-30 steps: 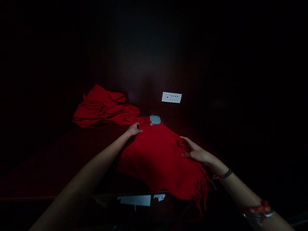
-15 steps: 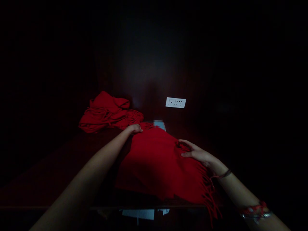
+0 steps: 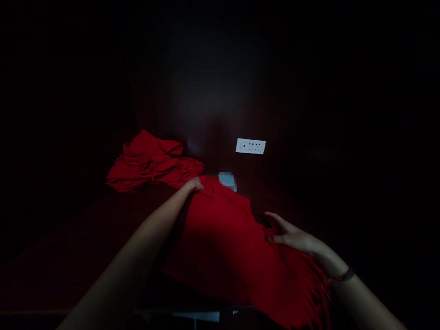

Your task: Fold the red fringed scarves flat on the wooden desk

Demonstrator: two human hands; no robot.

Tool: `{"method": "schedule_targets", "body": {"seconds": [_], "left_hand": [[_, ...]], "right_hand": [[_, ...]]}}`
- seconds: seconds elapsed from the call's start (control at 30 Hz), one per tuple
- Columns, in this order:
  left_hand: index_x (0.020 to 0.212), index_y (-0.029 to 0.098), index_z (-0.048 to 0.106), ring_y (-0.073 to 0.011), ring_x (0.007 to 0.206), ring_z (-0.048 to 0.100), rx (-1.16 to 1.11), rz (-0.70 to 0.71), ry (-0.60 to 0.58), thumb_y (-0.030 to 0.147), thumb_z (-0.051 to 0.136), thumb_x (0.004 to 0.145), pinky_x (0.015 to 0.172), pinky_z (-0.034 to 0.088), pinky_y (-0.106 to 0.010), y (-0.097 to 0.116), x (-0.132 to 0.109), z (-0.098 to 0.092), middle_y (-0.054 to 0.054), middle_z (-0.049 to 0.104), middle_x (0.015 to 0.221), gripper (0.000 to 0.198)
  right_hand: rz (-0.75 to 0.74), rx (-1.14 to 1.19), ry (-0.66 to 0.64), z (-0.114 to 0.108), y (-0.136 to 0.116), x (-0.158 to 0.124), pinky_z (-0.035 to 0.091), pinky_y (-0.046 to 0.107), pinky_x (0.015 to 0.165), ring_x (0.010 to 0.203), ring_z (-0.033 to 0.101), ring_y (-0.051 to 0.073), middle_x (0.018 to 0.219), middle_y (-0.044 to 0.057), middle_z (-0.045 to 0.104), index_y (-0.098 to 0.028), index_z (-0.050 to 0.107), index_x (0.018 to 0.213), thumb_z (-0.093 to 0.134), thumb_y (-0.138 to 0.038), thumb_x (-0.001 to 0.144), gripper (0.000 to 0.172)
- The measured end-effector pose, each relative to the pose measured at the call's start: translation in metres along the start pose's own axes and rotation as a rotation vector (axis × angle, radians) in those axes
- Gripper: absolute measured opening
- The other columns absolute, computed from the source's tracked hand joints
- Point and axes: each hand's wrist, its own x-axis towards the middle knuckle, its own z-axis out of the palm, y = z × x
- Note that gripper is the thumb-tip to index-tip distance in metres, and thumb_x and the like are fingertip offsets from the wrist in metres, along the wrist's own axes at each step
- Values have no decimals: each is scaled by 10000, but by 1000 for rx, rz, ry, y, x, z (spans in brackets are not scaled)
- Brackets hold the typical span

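A red fringed cloth lies across the dark surface, its fringed end hanging over the front edge at the lower right. My left hand is closed on the cloth's far left corner, its fingertips hidden beneath the fabric. At the right side of the cloth, my right hand grips its edge between thumb and fingers, near the fringe. A second red cloth sits bunched in a heap behind and left of my left hand.
A white socket panel is on the dark back wall. A pale blurred item lies behind the cloth. Below the surface's front edge, whitish papers show in part.
My right hand has moved right and toward me, drawing the fringed side of the cloth along, so it hangs further over the front edge. My left hand has barely moved.
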Motion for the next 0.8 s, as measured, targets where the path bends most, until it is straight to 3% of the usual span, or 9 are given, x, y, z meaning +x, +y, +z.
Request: {"method": "schedule_targets", "body": {"seconds": [0.07, 0.17, 0.27, 0.4, 0.53, 0.67, 0.73, 0.8], "left_hand": [[1042, 127, 470, -186, 882, 503, 60, -98, 0, 298, 451, 796, 730, 432, -360, 4, -2, -2, -55, 493, 1030, 300], [1045, 137, 465, -175, 889, 501, 111, -161, 70, 284, 456, 796, 733, 429, -355, 10, -4, -12, -64, 489, 1035, 290], [998, 112, 484, -168, 855, 513, 78, -124, 122, 275, 488, 773, 690, 420, -281, 16, -7, -18, -69, 534, 967, 278], [1040, 153, 465, -144, 807, 529, 14, -7, 71, 339, 503, 741, 653, 414, -223, 17, -19, -15, -58, 572, 927, 353], [1099, 147, 449, -196, 986, 444, 167, 165, 140, 314, 524, 700, 830, 347, -285, 6, -43, -21, -97, 512, 1046, 439], [1004, 174, 528, -169, 1023, 415, 277, 464, 67, 274, 497, 702, 905, 284, -258, 0, -78, -28, -61, 496, 1062, 320], [995, 167, 534, -170, 1001, 434, 289, 462, 78, 309, 474, 718, 895, 294, -253, 0, -95, -24, -66, 503, 1047, 317], [1049, 146, 499, -192, 922, 481, 273, 307, 94, 387, 486, 703, 823, 353, -270, 0, -108, -17, -86, 530, 985, 422]], "right_hand": [[-51, -43, 8, 3, -4, 6, 199, 338, 983, 1161, 299, 217, 1279, 108, 323, -146, 295, 1234, 643, -206, 525, 792], [-82, 24, -44, 4, -10, 4, 261, 344, 953, 1124, 357, 210, 1262, 85, 352, -179, 284, 1238, 620, -200, 555, 762], [-84, 31, -76, 2, -9, -1, 321, 345, 910, 1077, 412, 199, 1226, 59, 399, -222, 277, 1240, 588, -209, 599, 713], [-52, -264, -49, -4, -7, 9, 364, 358, 855, 975, 478, 222, 1118, 96, 483, -167, 362, 1205, 633, -256, 563, 703], [-156, -336, 66, -6, -21, 45, 392, 325, 813, 930, 503, 196, 1055, 93, 521, -156, 421, 1157, 563, -347, 652, 558], [-236, -442, 126, 11, -45, 101, 382, 278, 820, 960, 494, 188, 1102, 110, 505, -128, 469, 1102, 500, -360, 713, 455], [-230, -565, 189, 25, -53, 128, 361, 269, 837, 1001, 468, 205, 1126, 129, 487, -107, 465, 1109, 524, -365, 698, 489], [-170, -617, 227, 36, -56, 148, 364, 242, 820, 994, 477, 202, 1111, 124, 504, -112, 476, 1100, 563, -342, 670, 495]]}}
